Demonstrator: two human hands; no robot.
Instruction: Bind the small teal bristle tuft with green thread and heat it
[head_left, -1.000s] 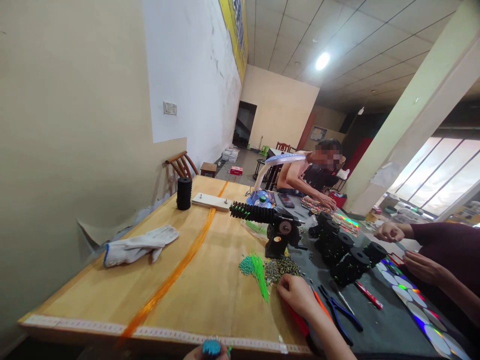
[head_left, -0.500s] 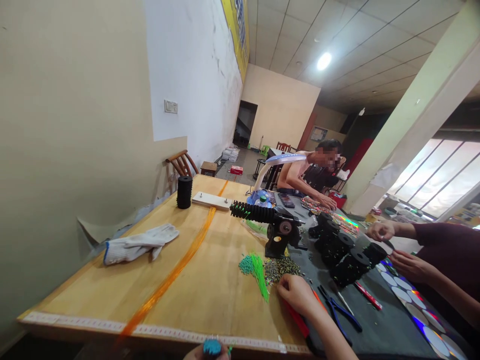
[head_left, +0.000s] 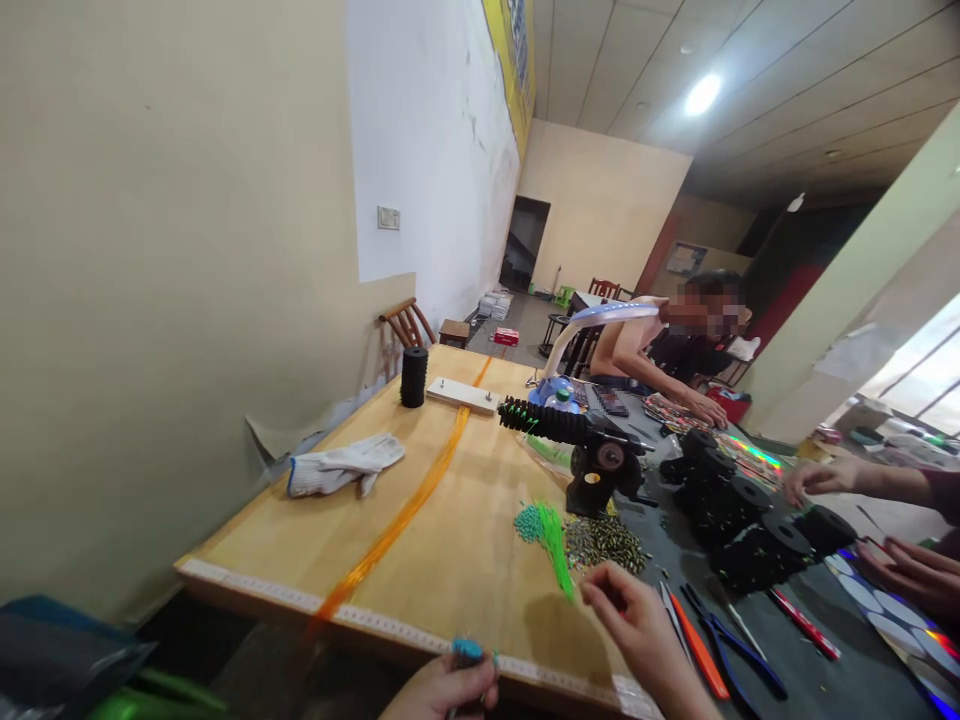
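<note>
While the left hand sits at the bottom edge of the view, just past the near edge of the desk, its fingers are closed around a small teal-headed piece that stands up above the fingers. The right hand is raised slightly over the near part of the desk, fingers curled with the thumb and forefinger pinched together; what they pinch is too small to tell. This hand is just beside a pile of dark beads and a bundle of green strands, with a small heap of teal beads next to the strands.

A long orange strip runs lengthwise along the desk. A white glove lies to the left of the strip. A black cylinder stands upright at the far end, near a flat white board. A black machine with a ribbed arm stands behind the bead pile. To the right of the right hand lie blue-handled pliers and an orange-handled tool on a dark mat. Black spools cluster on the mat. Another person's hands work at the right edge, and a further person leans over the far end.
</note>
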